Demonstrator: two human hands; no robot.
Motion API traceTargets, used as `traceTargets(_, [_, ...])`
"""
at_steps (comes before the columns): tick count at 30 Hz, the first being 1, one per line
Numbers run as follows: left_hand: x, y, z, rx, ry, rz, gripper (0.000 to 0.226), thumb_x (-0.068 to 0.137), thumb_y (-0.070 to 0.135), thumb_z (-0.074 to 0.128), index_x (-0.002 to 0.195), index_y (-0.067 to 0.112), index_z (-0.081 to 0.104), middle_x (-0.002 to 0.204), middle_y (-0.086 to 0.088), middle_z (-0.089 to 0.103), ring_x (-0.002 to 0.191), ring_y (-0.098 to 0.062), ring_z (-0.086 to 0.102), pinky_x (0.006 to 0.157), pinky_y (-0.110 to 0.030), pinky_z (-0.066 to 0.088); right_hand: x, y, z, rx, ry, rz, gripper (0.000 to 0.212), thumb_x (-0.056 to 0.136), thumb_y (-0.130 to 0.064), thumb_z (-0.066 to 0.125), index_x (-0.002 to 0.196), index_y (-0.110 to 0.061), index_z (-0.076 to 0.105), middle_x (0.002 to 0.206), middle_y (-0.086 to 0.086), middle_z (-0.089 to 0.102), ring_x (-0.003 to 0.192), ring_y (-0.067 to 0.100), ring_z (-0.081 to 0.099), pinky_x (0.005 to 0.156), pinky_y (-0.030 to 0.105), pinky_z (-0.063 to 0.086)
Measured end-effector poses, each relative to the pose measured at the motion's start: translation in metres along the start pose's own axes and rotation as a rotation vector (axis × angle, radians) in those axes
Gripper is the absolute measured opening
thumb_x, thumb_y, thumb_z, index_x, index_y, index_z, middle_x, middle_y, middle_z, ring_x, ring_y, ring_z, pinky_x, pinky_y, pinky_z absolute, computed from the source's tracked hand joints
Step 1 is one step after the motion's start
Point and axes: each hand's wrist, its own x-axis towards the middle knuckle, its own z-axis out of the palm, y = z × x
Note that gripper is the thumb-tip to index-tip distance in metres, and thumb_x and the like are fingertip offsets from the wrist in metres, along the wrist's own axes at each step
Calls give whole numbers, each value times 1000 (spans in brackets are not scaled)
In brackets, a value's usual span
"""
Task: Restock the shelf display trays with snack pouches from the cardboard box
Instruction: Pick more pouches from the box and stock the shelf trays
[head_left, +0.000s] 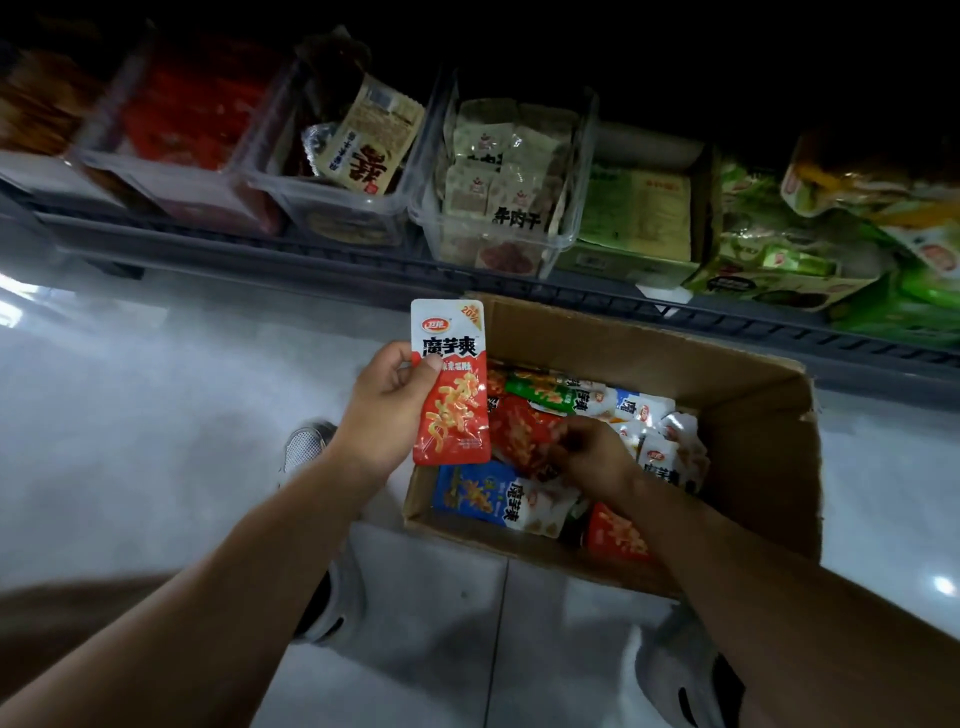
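Head view, dim light, upper shelf area nearly black. Left trays blurred, their contents unreadable. Left hand (387, 410) holds a red snack pouch (452, 395) upright above the near-left corner of the cardboard box (727, 374): thumb pressed on the front, fingers curled behind it and hidden. Pouch is flat, glossy foil, white top, red lower half with printed strips. Right hand (592, 452) is down inside the box with fingers bent onto a loose red pouch (519, 431). Fingertips are smeared by blur, so cannot tell whether they pinch it. Box is brown corrugated card, flaps open, right wall creased, near edge partly covered by the right forearm. Inside is a loose heap of shiny pouches: a blue pouch (483, 493), a green pouch (540, 389), white pouches (660, 452), and another red one half hidden under the forearm. Box sits on pale glossy floor tiles (156, 415), close to the dark shelf edge (311, 254). On the shelf, clear plastic trays (498, 244) hold beige square packets. One neighbouring tray (332, 202) has a tall beige packet tilted in it. Green packs (779, 249) at right, cut off by the frame. Grey shoes (306, 447) beside the box.
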Motion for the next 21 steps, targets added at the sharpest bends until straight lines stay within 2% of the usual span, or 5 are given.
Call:
traceTargets(4, [-3, 0, 1, 3, 6, -7, 10, 106, 27, 55, 107, 19, 59, 96, -1, 77, 79, -13, 77, 60, -23, 59, -22, -22, -32, 436, 63, 83, 27, 88, -1, 72, 113, -5, 62, 103, 15, 72, 94, 26, 69, 87, 41, 56])
traceTargets(9, [-10, 7, 3, 47, 32, 33, 12, 105, 22, 57, 107, 10, 60, 92, -4, 75, 73, -11, 75, 57, -21, 56, -52, -50, -60, 687, 46, -6, 66, 79, 7, 77, 131, -22, 49, 110, 15, 71, 96, 32, 73, 80, 50, 60])
traceTargets(13, [-22, 11, 9, 91, 32, 30, 9, 104, 25, 60, 101, 17, 60, 93, -6, 75, 86, -25, 76, 75, -36, 59, -82, -79, -79, 885, 81, -53, 25, 94, -4, 64, 119, -10, 62, 102, 13, 74, 87, 27, 73, 71, 38, 60])
traceTargets(16, [-37, 15, 18, 89, -8, 20, 9, 105, 24, 58, 102, 16, 60, 89, -3, 77, 84, -23, 77, 81, -42, 61, -95, -81, -91, 1030, 159, -16, 7, 96, -11, 62, 100, -7, 65, 102, 24, 69, 91, 34, 67, 89, 51, 57])
traceTargets(21, [-57, 13, 43, -63, -140, -139, 19, 103, 10, 56, 122, 13, 59, 109, -14, 76, 96, -29, 75, 88, -52, 61, -122, -87, -95, 1087, 302, -27, 38, 86, 10, 67, 115, -10, 54, 104, 18, 67, 79, 29, 72, 65, 36, 61])
